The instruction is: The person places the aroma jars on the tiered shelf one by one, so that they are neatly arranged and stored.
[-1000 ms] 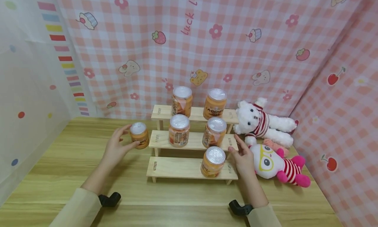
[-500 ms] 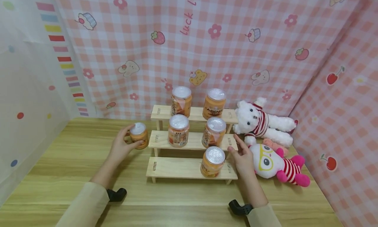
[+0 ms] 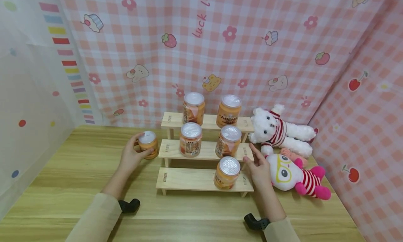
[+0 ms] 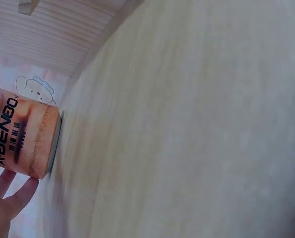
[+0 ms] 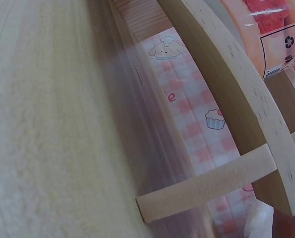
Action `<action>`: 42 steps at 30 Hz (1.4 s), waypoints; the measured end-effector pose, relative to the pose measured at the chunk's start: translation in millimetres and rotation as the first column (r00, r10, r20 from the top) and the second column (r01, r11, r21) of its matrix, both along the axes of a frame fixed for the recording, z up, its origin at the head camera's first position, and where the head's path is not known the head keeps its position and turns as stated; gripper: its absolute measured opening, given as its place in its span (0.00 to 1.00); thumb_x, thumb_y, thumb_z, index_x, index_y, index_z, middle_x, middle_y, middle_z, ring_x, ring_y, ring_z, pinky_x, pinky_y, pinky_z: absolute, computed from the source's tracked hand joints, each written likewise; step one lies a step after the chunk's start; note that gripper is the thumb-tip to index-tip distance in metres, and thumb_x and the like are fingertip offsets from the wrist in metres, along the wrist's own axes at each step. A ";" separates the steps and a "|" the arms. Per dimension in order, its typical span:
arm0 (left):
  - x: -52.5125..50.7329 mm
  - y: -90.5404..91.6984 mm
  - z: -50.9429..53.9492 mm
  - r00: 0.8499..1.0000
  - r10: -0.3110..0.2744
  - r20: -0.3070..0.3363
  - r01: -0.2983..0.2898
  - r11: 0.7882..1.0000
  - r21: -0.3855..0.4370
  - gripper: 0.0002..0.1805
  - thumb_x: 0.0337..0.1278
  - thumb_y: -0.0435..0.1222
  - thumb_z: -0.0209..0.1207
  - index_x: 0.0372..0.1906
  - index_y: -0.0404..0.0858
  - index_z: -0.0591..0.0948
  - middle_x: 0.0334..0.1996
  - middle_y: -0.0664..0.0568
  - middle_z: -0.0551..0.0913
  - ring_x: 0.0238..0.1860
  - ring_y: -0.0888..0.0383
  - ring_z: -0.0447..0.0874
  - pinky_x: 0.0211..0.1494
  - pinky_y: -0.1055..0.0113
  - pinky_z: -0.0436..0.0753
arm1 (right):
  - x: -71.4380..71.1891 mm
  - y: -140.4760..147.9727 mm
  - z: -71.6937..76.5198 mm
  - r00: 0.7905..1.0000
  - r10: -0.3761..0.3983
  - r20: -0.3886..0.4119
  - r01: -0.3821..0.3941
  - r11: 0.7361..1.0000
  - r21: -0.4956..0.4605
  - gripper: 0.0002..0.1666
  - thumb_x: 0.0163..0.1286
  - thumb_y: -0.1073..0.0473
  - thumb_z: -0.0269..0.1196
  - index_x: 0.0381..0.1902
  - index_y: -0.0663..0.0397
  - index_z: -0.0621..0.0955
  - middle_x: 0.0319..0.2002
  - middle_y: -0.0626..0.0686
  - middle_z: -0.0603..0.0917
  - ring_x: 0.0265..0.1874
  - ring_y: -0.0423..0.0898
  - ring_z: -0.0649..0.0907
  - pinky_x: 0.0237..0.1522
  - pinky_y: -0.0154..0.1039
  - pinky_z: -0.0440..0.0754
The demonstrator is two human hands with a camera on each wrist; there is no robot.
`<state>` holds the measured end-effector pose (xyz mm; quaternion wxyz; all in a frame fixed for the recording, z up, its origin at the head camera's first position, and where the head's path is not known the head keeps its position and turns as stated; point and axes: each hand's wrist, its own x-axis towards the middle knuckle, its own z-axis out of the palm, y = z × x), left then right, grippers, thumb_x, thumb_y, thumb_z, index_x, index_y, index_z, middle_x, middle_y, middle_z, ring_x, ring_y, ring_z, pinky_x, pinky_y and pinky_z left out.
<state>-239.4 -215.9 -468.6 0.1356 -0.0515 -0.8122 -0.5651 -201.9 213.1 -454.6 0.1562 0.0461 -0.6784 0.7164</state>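
Note:
My left hand (image 3: 132, 156) holds an orange can (image 3: 148, 144) with a silvery lid, left of a three-tier wooden display stand (image 3: 185, 179). In the left wrist view, fingers (image 4: 21, 198) lie against the side of this can (image 4: 26, 136), whose base is at the tabletop. At the stand's right end, my right hand (image 3: 262, 170) grips the end of the middle shelf (image 3: 203, 151) between thumb and fingers; the far fingers are hidden. Similar cans stand upright on the tiers: two on top, two in the middle, one can (image 3: 226, 172) at the bottom right.
A white plush bear (image 3: 272, 128) and a pink-and-white plush toy (image 3: 297, 173) lie close by my right hand. Behind the stand hangs a pink checked cloth (image 3: 151, 60). The wooden tabletop (image 3: 176, 214) extends in front and to the left.
My left wrist and forearm have swung a little to the right, while the can stays almost in place. My right hand has not visibly moved.

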 end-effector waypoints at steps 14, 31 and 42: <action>12.9 0.2 7.1 0.999 0.028 -0.015 -0.029 0.999 -0.021 0.38 0.47 0.28 0.71 0.65 0.33 0.68 0.60 0.35 0.68 0.55 0.40 0.71 0.46 0.68 0.79 | 1.8 0.1 1.2 1.000 -0.003 0.006 0.003 1.000 -0.015 0.32 0.64 0.76 0.60 0.66 0.68 0.67 0.69 0.60 0.64 0.68 0.50 0.64 0.60 0.30 0.68; 50.6 -0.3 38.3 0.994 0.069 -0.085 -0.073 0.996 -0.045 0.36 0.45 0.31 0.73 0.63 0.37 0.72 0.59 0.42 0.72 0.54 0.48 0.69 0.44 0.70 0.79 | 0.9 -0.3 -0.8 1.000 0.004 -0.009 -0.004 1.000 -0.025 0.32 0.64 0.76 0.60 0.66 0.69 0.67 0.69 0.62 0.64 0.68 0.50 0.62 0.61 0.30 0.66; 76.2 6.6 65.4 0.989 0.070 -0.128 -0.077 0.996 -0.046 0.38 0.42 0.30 0.74 0.63 0.38 0.73 0.60 0.45 0.73 0.54 0.51 0.68 0.42 0.76 0.77 | 0.0 -0.6 0.2 1.000 -0.004 -0.029 0.004 1.000 -0.011 0.31 0.64 0.78 0.59 0.65 0.73 0.67 0.67 0.62 0.65 0.67 0.52 0.64 0.60 0.31 0.68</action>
